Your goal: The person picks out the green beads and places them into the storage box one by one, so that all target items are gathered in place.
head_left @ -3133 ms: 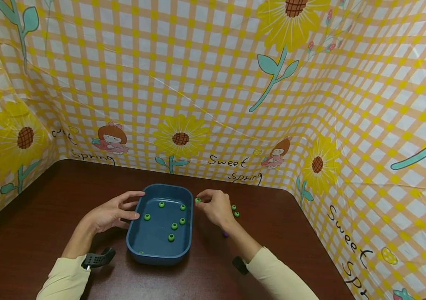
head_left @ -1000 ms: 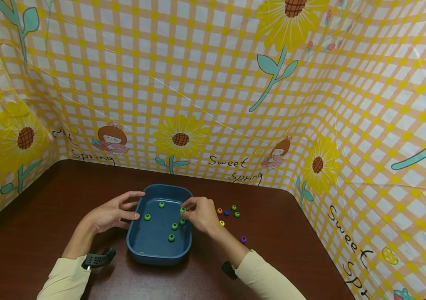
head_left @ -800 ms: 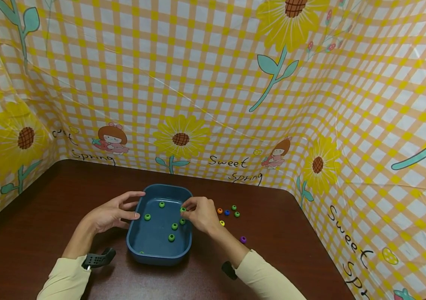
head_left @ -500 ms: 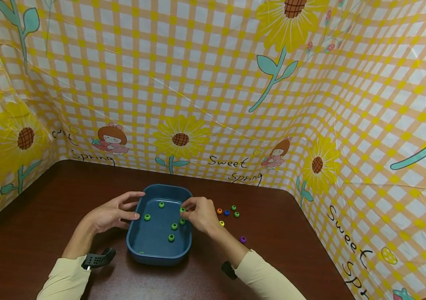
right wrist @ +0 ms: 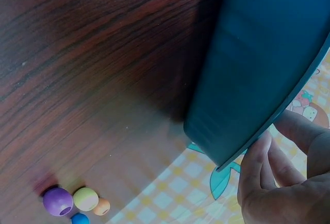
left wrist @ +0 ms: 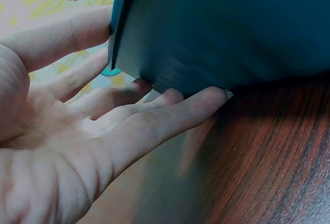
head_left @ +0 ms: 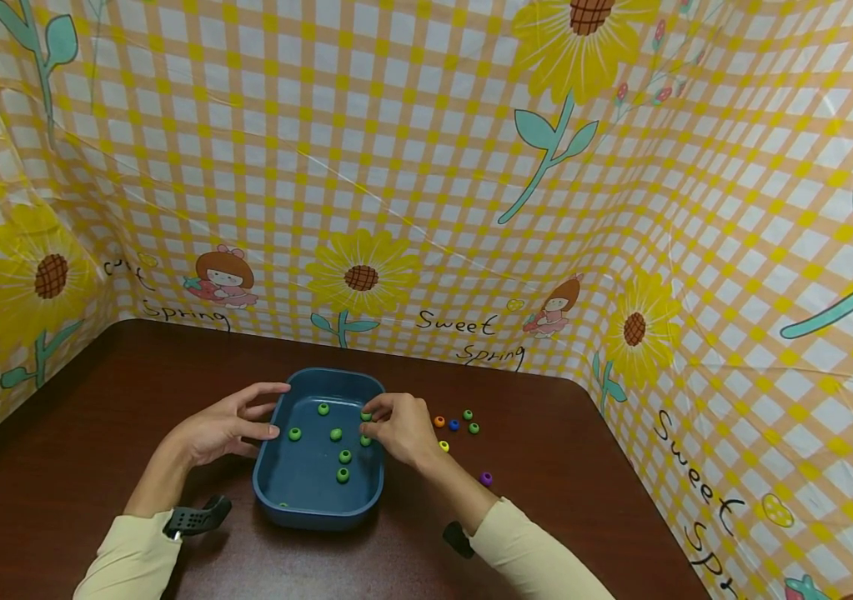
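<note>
Dark wooden table point(head_left: 96, 400), walled by sunflower-print cloth. Blue tray point(head_left: 306, 492) stands at centre and holds green beads point(head_left: 336, 434). Right hand point(head_left: 401, 429) hovers over the tray's right rim, fingers curled together; any bead pinched cannot be told. Left hand point(head_left: 219, 429) rests against the left wall, fingers straight and slightly apart. Orange, blue, yellow, purple and green loose beads point(head_left: 454, 425) lie just right of the tray.

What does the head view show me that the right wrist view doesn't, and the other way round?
Head only: green beads inside the tray, the left hand touching the tray's left side, and two green beads on the table. Right wrist only: the tray's outer wall from low down, close up. Both: the blue tray, the right hand at its rim, the purple bead, yellow bead and the table.
</note>
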Tool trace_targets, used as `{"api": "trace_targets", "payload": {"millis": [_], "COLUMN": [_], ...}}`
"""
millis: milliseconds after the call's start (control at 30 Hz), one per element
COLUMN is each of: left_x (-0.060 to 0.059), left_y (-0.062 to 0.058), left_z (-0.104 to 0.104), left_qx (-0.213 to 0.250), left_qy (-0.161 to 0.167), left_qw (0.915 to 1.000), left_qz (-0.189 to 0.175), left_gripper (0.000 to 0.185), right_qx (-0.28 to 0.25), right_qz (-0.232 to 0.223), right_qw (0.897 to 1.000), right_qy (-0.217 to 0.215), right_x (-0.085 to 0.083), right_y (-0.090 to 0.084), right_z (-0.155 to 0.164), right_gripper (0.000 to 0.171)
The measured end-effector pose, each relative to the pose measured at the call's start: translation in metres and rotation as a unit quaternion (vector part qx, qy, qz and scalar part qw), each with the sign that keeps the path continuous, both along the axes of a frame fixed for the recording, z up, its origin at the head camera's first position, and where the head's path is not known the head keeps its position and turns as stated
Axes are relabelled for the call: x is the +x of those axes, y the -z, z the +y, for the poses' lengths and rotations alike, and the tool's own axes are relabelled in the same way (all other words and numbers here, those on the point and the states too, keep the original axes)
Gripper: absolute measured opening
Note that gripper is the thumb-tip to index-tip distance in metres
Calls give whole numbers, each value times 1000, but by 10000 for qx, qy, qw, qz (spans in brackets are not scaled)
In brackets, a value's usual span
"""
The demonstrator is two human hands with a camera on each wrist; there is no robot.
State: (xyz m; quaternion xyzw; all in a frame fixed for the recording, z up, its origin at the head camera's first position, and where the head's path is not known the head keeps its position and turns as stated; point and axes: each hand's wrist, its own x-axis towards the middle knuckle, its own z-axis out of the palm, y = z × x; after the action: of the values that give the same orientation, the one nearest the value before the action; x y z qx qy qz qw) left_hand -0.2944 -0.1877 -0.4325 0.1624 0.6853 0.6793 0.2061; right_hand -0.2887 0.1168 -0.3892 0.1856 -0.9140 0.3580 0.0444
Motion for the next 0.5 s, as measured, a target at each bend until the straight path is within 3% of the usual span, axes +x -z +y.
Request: {"api": "trace_targets", "payload": {"millis": [500], "left_x": [0], "left_y": [0], "left_z": [1], "left_qx": [47], "left_qy": [6], "left_qw": [10000], "left_qz": [-19], "left_gripper": [78], "right_qx": [-72], "right_qz": [48], "right_qw": [10000], "right_qy": [-6], "right_x": [0], "right_y": [2], "right_z": [0], "right_gripper": [21]}}
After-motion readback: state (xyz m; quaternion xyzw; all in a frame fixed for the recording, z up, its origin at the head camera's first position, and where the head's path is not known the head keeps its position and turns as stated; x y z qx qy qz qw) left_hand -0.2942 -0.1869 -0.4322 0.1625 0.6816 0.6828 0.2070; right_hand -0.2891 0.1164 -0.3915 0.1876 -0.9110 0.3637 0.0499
